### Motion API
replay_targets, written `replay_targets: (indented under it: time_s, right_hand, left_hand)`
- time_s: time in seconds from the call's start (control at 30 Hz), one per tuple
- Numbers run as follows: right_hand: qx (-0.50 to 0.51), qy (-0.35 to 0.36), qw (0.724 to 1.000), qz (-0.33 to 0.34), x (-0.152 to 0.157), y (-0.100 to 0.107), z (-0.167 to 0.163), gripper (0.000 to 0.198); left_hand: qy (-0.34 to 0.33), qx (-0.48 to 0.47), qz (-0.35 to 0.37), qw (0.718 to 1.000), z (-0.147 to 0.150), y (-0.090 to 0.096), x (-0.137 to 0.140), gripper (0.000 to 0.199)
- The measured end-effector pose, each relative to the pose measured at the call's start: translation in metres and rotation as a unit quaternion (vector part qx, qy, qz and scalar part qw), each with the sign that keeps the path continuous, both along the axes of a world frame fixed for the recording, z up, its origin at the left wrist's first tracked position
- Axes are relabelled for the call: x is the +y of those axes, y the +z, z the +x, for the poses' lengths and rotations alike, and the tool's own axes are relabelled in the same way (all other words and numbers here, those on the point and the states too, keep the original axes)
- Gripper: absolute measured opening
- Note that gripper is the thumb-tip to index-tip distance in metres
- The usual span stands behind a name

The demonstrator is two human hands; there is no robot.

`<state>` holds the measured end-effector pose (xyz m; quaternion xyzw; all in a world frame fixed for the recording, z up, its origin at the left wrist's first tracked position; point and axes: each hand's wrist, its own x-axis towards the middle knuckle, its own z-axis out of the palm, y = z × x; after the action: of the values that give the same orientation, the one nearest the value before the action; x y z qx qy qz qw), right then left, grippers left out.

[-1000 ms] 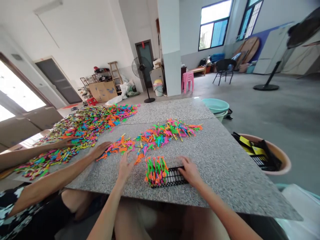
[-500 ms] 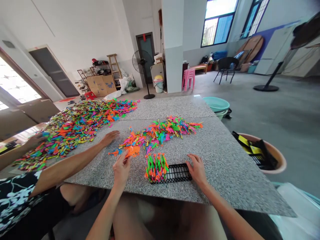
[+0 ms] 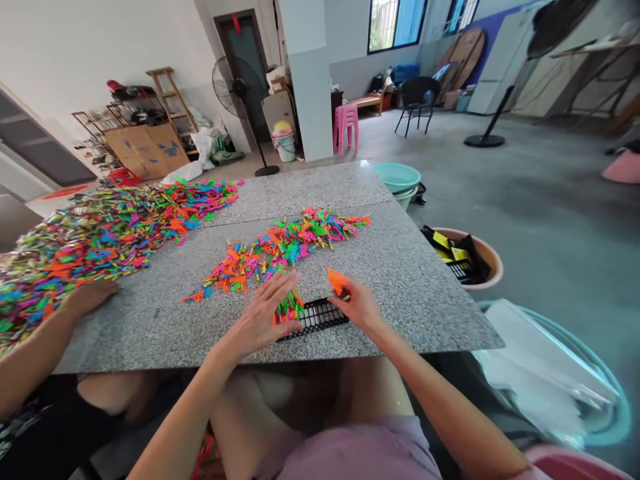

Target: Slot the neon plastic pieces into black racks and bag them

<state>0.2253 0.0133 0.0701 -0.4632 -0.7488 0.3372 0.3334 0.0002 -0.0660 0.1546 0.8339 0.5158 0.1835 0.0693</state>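
A black plastic mesh basket (image 3: 320, 315) lies near the table's front edge, its left part filled with upright green, pink and orange plastic pieces (image 3: 289, 307). My left hand (image 3: 265, 312) is at that filled end, fingers stretched and thumb apart, partly covering the pieces; whether it touches them I cannot tell. Above the basket's right end, my right hand (image 3: 359, 303) pinches an orange plastic piece (image 3: 338, 281) that points up and left. Behind the basket a loose heap of small multicoloured plastic pieces (image 3: 295, 241) spreads across the speckled stone table (image 3: 390, 267).
A much larger heap of similar pieces (image 3: 100, 240) covers the table's left side, with another person's hand (image 3: 90, 297) at its edge. On the floor to the right stand a tub of black baskets (image 3: 493, 270), turquoise basins (image 3: 397, 176) and clear plastic sheeting (image 3: 540, 380).
The orange piece has passed from my left hand to my right. My left hand has opened and moved right over the filled end. The other person's hand has drawn back; the view has shifted.
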Motion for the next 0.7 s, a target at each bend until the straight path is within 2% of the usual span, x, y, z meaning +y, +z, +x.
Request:
replay_targets:
  time_s: [0.07,0.13,0.23,0.33,0.5,0.53,0.6,0.7]
  right_hand:
    - [0.005,0.011,0.995,-0.095,-0.014,-0.021,-0.007,0.008]
    - [0.017,0.03,0.99,-0.134,-0.028,-0.037,-0.022,0.011]
    - [-0.012,0.02,0.993,-0.12,-0.039,-0.047,-0.045,0.009]
    - [-0.097,0.039,0.991,-0.082,-0.037,-0.045,-0.06,0.012]
    - [-0.211,0.1,0.971,-0.047,-0.032,-0.031,-0.069,0.016]
    - [-0.222,0.106,0.968,-0.045,-0.034,-0.03,-0.07,0.015]
    - [-0.212,0.108,0.971,-0.037,-0.04,-0.031,-0.069,0.016]
    - [-0.14,0.13,0.98,-0.048,-0.039,-0.04,-0.058,0.022]
  left_hand:
    - [-0.011,0.089,-0.044,0.995,-0.008,-0.016,0.0,0.064]
    - [-0.007,0.137,-0.049,0.989,-0.011,-0.029,-0.001,0.05]
    - [0.005,0.145,-0.02,0.989,-0.009,-0.038,-0.003,0.045]
    - [0.017,0.141,-0.001,0.99,-0.006,-0.039,-0.005,0.042]
    - [0.036,0.114,0.006,0.993,0.003,-0.037,-0.005,0.066]
    - [0.032,0.111,0.004,0.993,0.005,-0.037,-0.004,0.065]
    - [0.03,0.108,0.0,0.994,0.008,-0.037,-0.002,0.048]
    - [0.042,0.091,0.008,0.995,0.008,-0.041,-0.001,0.026]
